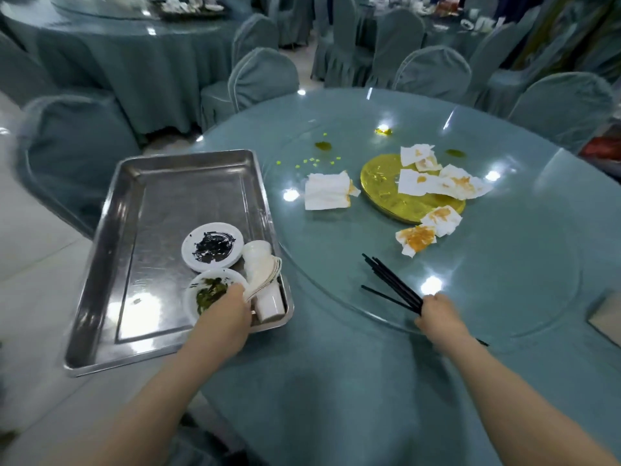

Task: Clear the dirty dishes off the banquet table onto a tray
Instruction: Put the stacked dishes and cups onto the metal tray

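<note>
Two hands busy. Left hand (232,306) over tray (111,230) near corner, fingers curled round white spoons (263,280), beside cups (268,302) and two dirty plates (212,247). Right hand (437,312) grips bundle of black chopsticks (391,280) at near ends, over glass turntable (504,297) rim. Chopsticks light, stiff, smooth, likely to slide or fan; grip mid-bundle. Spoons, cups look ceramic, breakable; set down gently. Stained napkins (327,191), gold disc (383,186) left on table.
</note>
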A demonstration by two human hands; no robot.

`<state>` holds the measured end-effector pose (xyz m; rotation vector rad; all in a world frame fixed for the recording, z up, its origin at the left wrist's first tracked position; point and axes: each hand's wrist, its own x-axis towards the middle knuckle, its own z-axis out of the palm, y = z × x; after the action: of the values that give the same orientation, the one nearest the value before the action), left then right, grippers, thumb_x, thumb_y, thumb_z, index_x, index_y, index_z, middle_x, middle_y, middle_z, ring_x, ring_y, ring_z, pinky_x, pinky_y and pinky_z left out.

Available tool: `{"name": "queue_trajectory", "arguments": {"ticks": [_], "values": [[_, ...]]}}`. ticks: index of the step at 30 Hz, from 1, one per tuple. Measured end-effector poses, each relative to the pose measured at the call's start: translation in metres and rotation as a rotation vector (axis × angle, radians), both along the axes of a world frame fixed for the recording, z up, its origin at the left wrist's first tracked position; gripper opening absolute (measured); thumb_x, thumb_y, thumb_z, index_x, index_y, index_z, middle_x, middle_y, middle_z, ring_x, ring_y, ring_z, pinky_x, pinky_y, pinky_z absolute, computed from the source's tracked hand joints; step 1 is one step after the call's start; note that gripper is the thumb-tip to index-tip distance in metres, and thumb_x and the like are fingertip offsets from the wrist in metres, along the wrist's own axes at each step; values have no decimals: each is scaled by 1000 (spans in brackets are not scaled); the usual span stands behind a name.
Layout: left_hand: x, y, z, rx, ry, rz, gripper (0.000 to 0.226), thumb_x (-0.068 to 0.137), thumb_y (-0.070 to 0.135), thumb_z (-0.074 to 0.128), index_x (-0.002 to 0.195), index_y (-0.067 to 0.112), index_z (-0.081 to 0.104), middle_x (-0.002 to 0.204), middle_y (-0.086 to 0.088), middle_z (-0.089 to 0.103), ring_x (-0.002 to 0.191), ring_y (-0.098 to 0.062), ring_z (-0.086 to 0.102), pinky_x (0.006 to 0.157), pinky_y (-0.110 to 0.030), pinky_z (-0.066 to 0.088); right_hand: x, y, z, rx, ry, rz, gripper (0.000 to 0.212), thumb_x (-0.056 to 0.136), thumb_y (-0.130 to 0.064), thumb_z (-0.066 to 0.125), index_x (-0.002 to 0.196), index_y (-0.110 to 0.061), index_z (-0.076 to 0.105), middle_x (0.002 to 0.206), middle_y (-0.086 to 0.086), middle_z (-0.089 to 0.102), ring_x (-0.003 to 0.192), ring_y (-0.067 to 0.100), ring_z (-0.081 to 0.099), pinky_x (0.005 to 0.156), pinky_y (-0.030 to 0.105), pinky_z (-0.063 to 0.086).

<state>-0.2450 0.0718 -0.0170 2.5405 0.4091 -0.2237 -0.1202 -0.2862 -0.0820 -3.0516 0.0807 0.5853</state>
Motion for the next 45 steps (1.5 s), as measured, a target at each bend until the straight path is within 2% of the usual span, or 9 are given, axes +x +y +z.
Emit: {"name": "queue_trajectory", "arguments": {"ticks": [3, 9, 15, 21, 27, 33, 37, 41, 45], "values": [[-14, 17, 0, -8, 0, 46, 16, 96, 17, 35, 81, 17, 32, 76, -3, 47, 69, -21, 47, 60, -30, 33, -11, 9, 6, -9, 18, -3, 30, 91, -18, 54, 115, -1, 49, 118, 17, 52, 106, 32, 54, 80, 31, 43], [-36, 39, 1, 37, -7, 49, 10, 97, 19, 34, 91, 11, 36, 73, -6, 52, 66, -21, 51, 59, -33, 37, -49, 56, 5, 65, 5, 81, 14, 88, -16, 51, 97, -9, 44, 102, 16, 60, 93, 32, 58, 67, 30, 39], [-61, 65, 10, 0, -14, 92, 14, 98, 21, 32, 106, 13, 39, 78, -7, 56, 72, -24, 56, 59, -34, 40, -62, 114, 26, 139, -96, 192, 19, 90, -22, 51, 94, -11, 36, 94, 16, 59, 74, 29, 50, 60, 32, 36], [-85, 102, 18, -25, -59, 155, 18, 98, 22, 33, 112, 17, 43, 82, -7, 60, 72, -22, 58, 62, -34, 47, -63, 177, 60, 213, -185, 278, 22, 89, -22, 54, 91, -13, 35, 93, 17, 60, 85, 34, 58, 61, 32, 33], [-98, 134, 20, -22, -82, 232, 11, 98, 23, 35, 102, 16, 42, 74, -6, 56, 62, -17, 52, 55, -31, 38, -65, 235, 79, 242, -213, 333, 16, 90, -21, 49, 90, -13, 35, 82, 9, 55, 71, 29, 46, 60, 33, 33], [-80, 161, 18, -20, -53, 297, 10, 98, 22, 35, 94, 15, 40, 69, -4, 51, 58, -15, 46, 47, -28, 30, -34, 281, 84, 213, -199, 390, 14, 88, -20, 48, 91, -12, 36, 74, 4, 48, 70, 31, 49, 57, 34, 36], [-57, 178, 10, -46, -57, 329, 11, 98, 19, 37, 87, 20, 39, 63, 1, 47, 53, -11, 43, 45, -24, 26, 4, 309, 73, 247, -168, 388, 17, 86, -19, 51, 100, -10, 44, 87, 9, 58, 77, 32, 56, 61, 33, 41], [-22, 205, -5, -37, 0, 370, 25, 96, 22, 41, 73, 24, 32, 66, 1, 49, 57, -11, 45, 49, -29, 29, 60, 348, 55, 327, -105, 353, 22, 85, -15, 55, 104, -6, 48, 97, 15, 62, 85, 33, 58, 64, 31, 41], [21, 228, -18, -21, 13, 402, 21, 95, 21, 42, 76, 25, 34, 67, 6, 47, 59, -10, 45, 52, -30, 30, 126, 391, 39, 410, -75, 271, 19, 81, -13, 56, 98, -8, 49, 88, 12, 56, 80, 31, 53, 64, 29, 38]]}}
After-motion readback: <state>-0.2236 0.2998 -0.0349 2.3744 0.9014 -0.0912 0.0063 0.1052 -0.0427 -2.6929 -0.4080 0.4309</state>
